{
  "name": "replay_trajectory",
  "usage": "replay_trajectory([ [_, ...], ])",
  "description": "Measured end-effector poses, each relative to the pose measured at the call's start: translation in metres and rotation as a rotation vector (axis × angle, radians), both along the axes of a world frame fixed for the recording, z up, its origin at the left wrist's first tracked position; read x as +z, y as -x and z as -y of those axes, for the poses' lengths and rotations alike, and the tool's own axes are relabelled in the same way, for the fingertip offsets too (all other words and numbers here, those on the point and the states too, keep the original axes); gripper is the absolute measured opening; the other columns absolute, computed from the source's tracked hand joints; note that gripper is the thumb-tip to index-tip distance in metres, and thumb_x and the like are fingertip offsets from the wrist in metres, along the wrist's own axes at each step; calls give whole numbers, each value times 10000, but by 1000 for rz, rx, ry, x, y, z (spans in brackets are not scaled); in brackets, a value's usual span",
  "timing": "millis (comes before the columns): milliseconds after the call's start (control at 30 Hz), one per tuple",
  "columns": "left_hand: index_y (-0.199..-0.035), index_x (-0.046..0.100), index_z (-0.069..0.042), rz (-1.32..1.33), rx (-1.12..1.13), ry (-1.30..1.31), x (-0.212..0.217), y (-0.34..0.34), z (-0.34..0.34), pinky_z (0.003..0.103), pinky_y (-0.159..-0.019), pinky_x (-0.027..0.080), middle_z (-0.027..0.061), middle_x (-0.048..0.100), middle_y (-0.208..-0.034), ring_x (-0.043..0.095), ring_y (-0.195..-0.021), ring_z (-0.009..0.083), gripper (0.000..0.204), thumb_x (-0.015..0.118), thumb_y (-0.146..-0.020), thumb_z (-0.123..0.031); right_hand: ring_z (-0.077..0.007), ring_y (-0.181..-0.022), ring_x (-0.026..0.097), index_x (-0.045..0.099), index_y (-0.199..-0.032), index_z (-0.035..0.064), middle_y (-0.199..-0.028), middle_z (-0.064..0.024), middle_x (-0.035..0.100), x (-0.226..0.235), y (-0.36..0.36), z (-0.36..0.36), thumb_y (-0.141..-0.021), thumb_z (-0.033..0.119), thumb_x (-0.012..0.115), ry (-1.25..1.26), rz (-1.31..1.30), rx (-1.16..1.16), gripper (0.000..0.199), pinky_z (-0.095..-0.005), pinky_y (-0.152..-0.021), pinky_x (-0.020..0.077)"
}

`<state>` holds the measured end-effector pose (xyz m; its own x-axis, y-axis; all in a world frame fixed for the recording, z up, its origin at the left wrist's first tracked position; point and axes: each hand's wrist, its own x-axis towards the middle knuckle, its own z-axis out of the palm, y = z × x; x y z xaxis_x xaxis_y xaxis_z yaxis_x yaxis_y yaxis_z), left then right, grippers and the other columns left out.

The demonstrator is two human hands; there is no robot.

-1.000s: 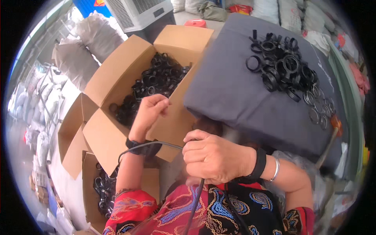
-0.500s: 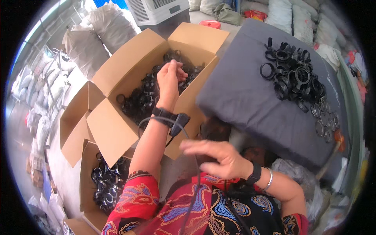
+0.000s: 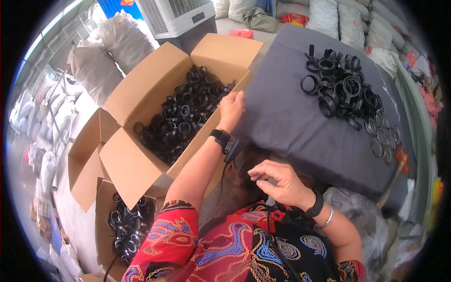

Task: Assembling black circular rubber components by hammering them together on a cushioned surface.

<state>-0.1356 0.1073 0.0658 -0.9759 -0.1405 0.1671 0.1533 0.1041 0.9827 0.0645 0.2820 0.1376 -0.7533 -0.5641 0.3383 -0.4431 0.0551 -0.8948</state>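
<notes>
Black straps circle both wrists. The left hand reaches out over the near corner of the large open cardboard box, fingers curled loosely downward at the box's right wall, right beside the heap of black plastic rings inside; whether the fingertips hold a ring cannot be told from this angle. A small black device hangs from the left wrist strap, with a thin cable trailing down toward the body.

The right hand sits closer to the chest, palm down, fingers bent and pinched lightly together at the tips, holding nothing that can be made out. A silver bangle sits behind its dark wristband. The red, blue and black patterned sleeve covers the left upper arm.

To the right of the box lies a dark grey cloth-covered surface, its near edge just above the right hand. A second pile of black rings rests on its far right part, well apart from both hands, with several clear rings trailing toward the edge.

Below the large box, a smaller open carton holds more black rings. White sacks and a grey air cooler stand beyond.
</notes>
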Motion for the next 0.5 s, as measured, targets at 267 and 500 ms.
replay_trajectory([
  [267,-778,604,20,-48,-84,102,0,-21,0,233,-490,419,8,517,-560,499,-500,86,307,516,-944,-222,-176,-822,644,603,-1020,-17,-908,-100,627,-21,-1,-19,-819,-27,560,-77,70,-48,206,-281,-724,517],
  [500,-789,612,20,-49,-117,46,0,-29,-1,233,-484,411,13,526,-565,512,-512,89,313,502,-950,-226,-165,-804,644,607,-1011,-25,-895,-92,626,-19,-3,-25,-823,-32,546,-113,80,-75,199,-264,-709,513],
])
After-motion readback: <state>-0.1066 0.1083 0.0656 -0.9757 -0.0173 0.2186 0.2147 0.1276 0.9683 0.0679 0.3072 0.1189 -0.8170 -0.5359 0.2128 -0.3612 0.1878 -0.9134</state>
